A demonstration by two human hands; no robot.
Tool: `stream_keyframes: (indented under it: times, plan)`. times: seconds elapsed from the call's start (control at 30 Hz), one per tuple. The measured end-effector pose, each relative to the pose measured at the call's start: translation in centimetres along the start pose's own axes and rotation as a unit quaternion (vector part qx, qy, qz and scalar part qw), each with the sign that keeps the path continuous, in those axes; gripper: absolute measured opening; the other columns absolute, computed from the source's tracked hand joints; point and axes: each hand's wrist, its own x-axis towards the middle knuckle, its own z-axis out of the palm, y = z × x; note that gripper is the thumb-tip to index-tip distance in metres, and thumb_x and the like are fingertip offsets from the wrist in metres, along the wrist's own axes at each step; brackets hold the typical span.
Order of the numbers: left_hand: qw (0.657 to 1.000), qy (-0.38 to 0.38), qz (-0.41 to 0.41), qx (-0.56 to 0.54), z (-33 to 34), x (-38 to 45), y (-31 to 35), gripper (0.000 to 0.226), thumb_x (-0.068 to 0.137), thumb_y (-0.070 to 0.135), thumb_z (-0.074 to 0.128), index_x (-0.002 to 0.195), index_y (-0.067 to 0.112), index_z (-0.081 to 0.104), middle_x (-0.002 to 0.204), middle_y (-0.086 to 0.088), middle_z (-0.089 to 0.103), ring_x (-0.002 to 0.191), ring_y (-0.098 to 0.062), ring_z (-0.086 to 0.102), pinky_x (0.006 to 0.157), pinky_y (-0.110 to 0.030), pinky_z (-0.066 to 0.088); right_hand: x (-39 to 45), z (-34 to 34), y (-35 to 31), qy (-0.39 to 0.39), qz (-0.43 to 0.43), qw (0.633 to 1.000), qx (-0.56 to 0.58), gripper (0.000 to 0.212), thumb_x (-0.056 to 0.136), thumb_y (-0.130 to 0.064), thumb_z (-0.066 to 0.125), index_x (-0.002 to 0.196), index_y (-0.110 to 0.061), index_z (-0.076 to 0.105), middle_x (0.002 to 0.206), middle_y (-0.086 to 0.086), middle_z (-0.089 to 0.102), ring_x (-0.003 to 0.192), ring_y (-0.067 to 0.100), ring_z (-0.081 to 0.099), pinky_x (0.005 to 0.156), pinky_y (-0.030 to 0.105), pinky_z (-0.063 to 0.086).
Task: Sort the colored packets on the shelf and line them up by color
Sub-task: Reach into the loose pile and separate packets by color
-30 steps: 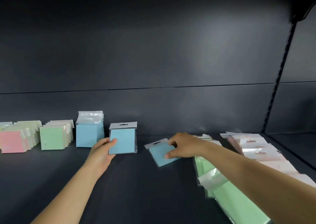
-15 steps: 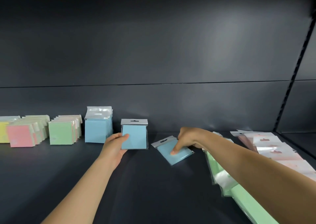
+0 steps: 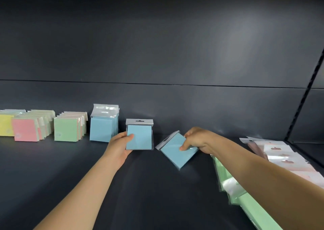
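From the head camera, a dark shelf (image 3: 150, 194) runs across the view with a dark back wall (image 3: 157, 54) behind it. The left hand (image 3: 119, 146) holds an upright blue packet (image 3: 139, 136) at its left edge, thumb on the front face and fingers curled behind it; the packet stands on the shelf with its grey hang tab at the top. The right hand (image 3: 198, 140) grips a second blue packet (image 3: 178, 151), thumb pressed on its face and fingers curled over its upper right edge. This packet is tilted, its tab pointing up and to the left and its lower corner near or on the shelf; which one cannot be told.

Just left of the left hand stands a row of blue packets (image 3: 102, 127), upright and one behind another. Further left stand a row of green packets (image 3: 67, 130), then a row of pink packets (image 3: 26, 130), and at the picture's left edge a yellow packet (image 3: 6, 125), partly cut off.

On the right side of the shelf, under and beside the right forearm, loose green packets (image 3: 245, 200) lie flat in an overlapping pile. Beyond them, near the right edge, pink packets in shiny wrap (image 3: 284, 157) lie flat, overlapping one another.
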Motion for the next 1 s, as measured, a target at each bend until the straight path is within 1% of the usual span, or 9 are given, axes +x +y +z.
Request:
stream_keyframes:
  times: [0.07,0.13,0.3,0.43,0.6,0.67,0.77,0.9,1.0]
  plan:
    - [1.000,-0.015,0.005,-0.002,0.0,-0.1,0.0,0.025,0.094,0.001,0.047,0.116,0.004,0.059,0.109,-0.010,0.066,0.100,-0.024,0.063,0.084,-0.033,0.049,-0.5,-0.1,-0.3,0.016,-0.026,0.999,0.027,0.014,0.074,0.004,0.070,0.081,-0.004,0.061,0.093,0.013,0.067,0.094,0.027,0.063,0.094,0.035,0.047]
    - [1.000,-0.022,0.009,-0.004,0.1,-0.3,0.1,0.024,0.095,0.000,0.046,0.114,0.006,0.061,0.107,-0.009,0.067,0.097,-0.022,0.064,0.083,-0.032,0.049,-1.1,-0.2,-0.5,0.023,-0.058,0.993,0.101,0.017,0.080,0.009,0.064,0.074,-0.007,0.059,0.086,0.010,0.066,0.089,0.026,0.061,0.089,0.033,0.046]
    - [0.999,-0.041,0.005,0.001,1.1,-1.9,0.0,0.024,0.096,0.001,0.043,0.112,0.007,0.061,0.108,-0.010,0.067,0.096,-0.021,0.064,0.084,-0.031,0.050,-1.9,1.9,-1.1,0.049,-0.081,0.952,0.290,0.020,0.084,0.011,0.058,0.101,0.002,0.064,0.102,0.015,0.068,0.095,0.030,0.065,0.095,0.039,0.049]
    - [0.996,-0.080,0.001,-0.024,2.1,-3.6,0.2,0.027,0.097,0.000,0.039,0.109,0.008,0.062,0.103,-0.008,0.068,0.093,-0.020,0.064,0.082,-0.031,0.051,-1.6,5.4,-1.8,0.099,-0.066,0.942,0.313,0.028,0.082,0.005,0.064,0.110,0.000,0.063,0.107,0.013,0.069,0.101,0.030,0.065,0.099,0.043,0.048]
    - [0.993,-0.116,0.019,-0.031,-0.2,-4.8,2.8,0.025,0.099,0.005,0.041,0.108,0.008,0.064,0.099,-0.005,0.072,0.095,-0.021,0.065,0.089,-0.033,0.050,-2.9,9.9,-4.2,0.149,-0.104,0.933,0.312,0.024,0.087,-0.005,0.062,0.111,-0.007,0.058,0.110,0.008,0.066,0.104,0.025,0.062,0.090,0.037,0.051]
    - [0.989,-0.144,0.035,0.026,-2.5,-5.3,3.9,0.022,0.100,0.014,0.043,0.102,0.014,0.065,0.104,-0.004,0.072,0.098,-0.018,0.065,0.094,-0.034,0.048,-3.8,12.6,-5.4,0.156,-0.120,0.924,0.328,0.024,0.088,-0.003,0.060,0.111,-0.005,0.057,0.111,0.009,0.066,0.104,0.026,0.062,0.084,0.034,0.052]
    - [0.961,-0.170,0.100,0.192,-6.8,-4.8,5.1,0.025,0.099,0.022,0.044,0.116,0.022,0.061,0.116,0.004,0.067,0.110,-0.014,0.060,0.101,-0.034,0.044,-4.7,17.2,-7.9,0.167,-0.135,0.904,0.370,0.026,0.087,0.001,0.059,0.112,-0.005,0.058,0.109,0.010,0.067,0.102,0.027,0.064,0.073,0.031,0.052]
    - [0.938,-0.145,0.159,0.271,-12.1,-4.5,7.1,0.024,0.098,0.019,0.042,0.112,0.027,0.060,0.111,0.008,0.066,0.103,-0.010,0.059,0.083,-0.021,0.045,-5.6,22.5,-11.4,0.209,-0.151,0.894,0.366,0.026,0.086,0.001,0.059,0.109,-0.011,0.061,0.104,0.005,0.069,0.099,0.025,0.066,0.085,0.039,0.055]
    - [0.932,-0.151,0.166,0.283,-14.7,-4.7,7.9,0.026,0.096,0.017,0.043,0.112,0.028,0.061,0.108,0.005,0.067,0.101,-0.013,0.061,0.080,-0.021,0.045,-6.4,25.1,-12.8,0.239,-0.167,0.893,0.342,0.025,0.087,0.000,0.059,0.105,-0.018,0.059,0.096,-0.004,0.068,0.091,0.013,0.066,0.073,0.024,0.054]
